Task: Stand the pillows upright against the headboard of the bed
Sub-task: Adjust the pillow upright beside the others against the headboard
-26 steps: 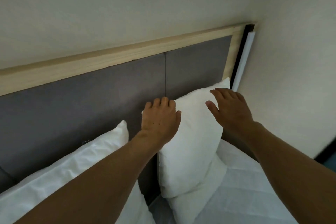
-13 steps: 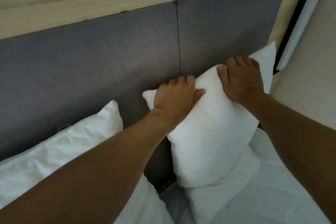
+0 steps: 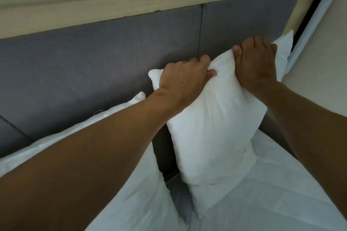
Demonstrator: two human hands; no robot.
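A white pillow (image 3: 214, 127) stands upright on the right side of the bed, leaning toward the grey padded headboard (image 3: 97, 58). My left hand (image 3: 184, 78) grips its top edge near the left corner, thumb pressed into the fabric. My right hand (image 3: 257, 63) clamps the top edge near the right corner. A second white pillow (image 3: 131, 199) stands against the headboard at the left, mostly hidden under my left forearm.
The headboard has a pale wooden frame (image 3: 112, 7) along its top and right side. A cream wall (image 3: 323, 73) closes in just right of the bed. The white quilted bed cover (image 3: 272, 197) fills the lower right.
My hands went from resting open on the pillow's top to gripping it. The view has moved closer, and the pillow's top now bulges between my hands.
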